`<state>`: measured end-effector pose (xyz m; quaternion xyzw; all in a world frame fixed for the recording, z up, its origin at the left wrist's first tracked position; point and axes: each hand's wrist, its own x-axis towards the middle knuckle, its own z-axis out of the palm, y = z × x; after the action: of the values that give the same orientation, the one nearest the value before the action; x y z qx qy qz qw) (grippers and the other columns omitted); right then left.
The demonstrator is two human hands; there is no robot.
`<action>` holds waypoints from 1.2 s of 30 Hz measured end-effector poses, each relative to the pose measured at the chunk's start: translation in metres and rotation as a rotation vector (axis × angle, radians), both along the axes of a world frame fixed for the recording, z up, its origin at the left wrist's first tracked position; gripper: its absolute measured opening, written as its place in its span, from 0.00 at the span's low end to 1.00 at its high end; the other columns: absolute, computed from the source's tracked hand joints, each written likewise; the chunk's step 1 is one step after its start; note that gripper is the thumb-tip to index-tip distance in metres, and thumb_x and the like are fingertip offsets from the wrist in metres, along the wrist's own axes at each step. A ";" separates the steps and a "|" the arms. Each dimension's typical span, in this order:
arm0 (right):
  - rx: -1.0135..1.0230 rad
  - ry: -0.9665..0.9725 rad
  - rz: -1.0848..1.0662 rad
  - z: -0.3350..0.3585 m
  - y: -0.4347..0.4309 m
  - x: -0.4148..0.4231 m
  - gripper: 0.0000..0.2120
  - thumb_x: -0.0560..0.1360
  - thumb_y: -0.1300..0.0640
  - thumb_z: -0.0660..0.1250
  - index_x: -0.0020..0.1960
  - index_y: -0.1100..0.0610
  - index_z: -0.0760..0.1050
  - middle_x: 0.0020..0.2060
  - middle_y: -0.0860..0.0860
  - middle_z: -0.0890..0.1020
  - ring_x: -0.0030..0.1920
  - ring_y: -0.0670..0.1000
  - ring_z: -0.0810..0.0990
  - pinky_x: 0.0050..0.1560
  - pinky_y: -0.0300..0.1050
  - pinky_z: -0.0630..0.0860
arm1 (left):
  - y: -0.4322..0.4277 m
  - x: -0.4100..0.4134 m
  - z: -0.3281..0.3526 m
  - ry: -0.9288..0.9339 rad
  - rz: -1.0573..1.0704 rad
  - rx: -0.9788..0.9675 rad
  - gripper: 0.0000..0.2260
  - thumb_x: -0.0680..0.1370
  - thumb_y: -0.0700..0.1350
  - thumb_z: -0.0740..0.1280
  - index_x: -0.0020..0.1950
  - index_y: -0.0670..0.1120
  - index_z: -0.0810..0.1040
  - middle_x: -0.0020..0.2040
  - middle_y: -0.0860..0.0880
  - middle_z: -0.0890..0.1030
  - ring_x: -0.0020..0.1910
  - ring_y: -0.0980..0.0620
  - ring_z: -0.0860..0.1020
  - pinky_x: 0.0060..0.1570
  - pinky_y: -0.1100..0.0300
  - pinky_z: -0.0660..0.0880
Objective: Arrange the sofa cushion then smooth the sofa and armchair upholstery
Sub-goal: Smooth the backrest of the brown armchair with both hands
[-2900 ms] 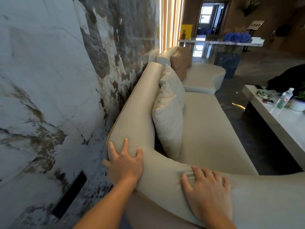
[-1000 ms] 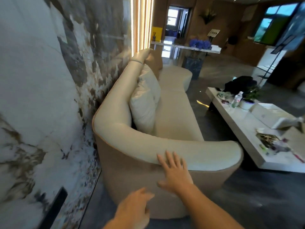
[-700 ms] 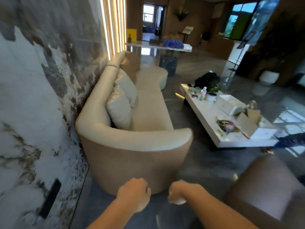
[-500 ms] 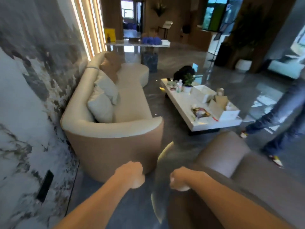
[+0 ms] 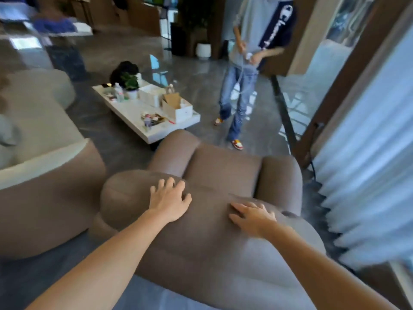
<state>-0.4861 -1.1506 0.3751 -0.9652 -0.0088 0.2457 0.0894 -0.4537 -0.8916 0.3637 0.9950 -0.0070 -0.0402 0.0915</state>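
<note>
Both hands flat, grip open, on armchair back; seat faces away twd table.

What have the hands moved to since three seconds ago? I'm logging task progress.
Both hands left the sofa arm, curled briefly in the air, and now the left hand and right hand lie flat on the brown armchair back. Neither has taken a grip. The coffee table clutter looks unchanged.

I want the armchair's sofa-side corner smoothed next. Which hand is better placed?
The left hand. It lies flat on the armchair backrest top, next to that rounded corner; the right hand rests nearer the curtain side.
</note>
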 end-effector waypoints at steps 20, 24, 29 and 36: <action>0.033 -0.596 -0.243 -0.047 -0.030 -0.062 0.24 0.78 0.40 0.50 0.70 0.41 0.72 0.72 0.48 0.74 0.74 0.54 0.66 0.70 0.60 0.61 | -0.053 -0.019 -0.018 -0.183 -0.510 0.008 0.28 0.77 0.64 0.55 0.68 0.48 0.75 0.67 0.46 0.77 0.67 0.41 0.71 0.65 0.43 0.67; 0.062 -0.623 -0.226 -0.042 -0.049 -0.046 0.24 0.78 0.42 0.51 0.69 0.43 0.74 0.71 0.49 0.75 0.73 0.55 0.68 0.69 0.60 0.62 | -0.072 -0.007 -0.012 -0.178 -0.476 -0.001 0.28 0.77 0.64 0.55 0.68 0.49 0.75 0.67 0.47 0.76 0.67 0.42 0.71 0.66 0.43 0.66; 0.114 -0.651 -0.196 -0.038 -0.083 -0.022 0.23 0.78 0.43 0.52 0.68 0.45 0.75 0.70 0.49 0.76 0.73 0.55 0.69 0.70 0.60 0.61 | -0.103 0.005 -0.008 -0.203 -0.419 -0.009 0.27 0.77 0.63 0.55 0.67 0.49 0.76 0.66 0.47 0.78 0.66 0.44 0.72 0.64 0.45 0.68; 0.176 -0.651 -0.086 -0.040 -0.151 -0.004 0.23 0.78 0.42 0.52 0.68 0.45 0.75 0.70 0.49 0.76 0.72 0.55 0.69 0.70 0.62 0.61 | -0.164 -0.002 -0.007 -0.223 -0.293 0.008 0.25 0.76 0.62 0.56 0.67 0.51 0.76 0.66 0.50 0.78 0.67 0.45 0.73 0.64 0.46 0.69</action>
<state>-0.4902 -1.3014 0.3350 -0.9810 -0.0174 -0.0812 0.1753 -0.4559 -1.0557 0.3567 0.9820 -0.1617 0.0574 0.0796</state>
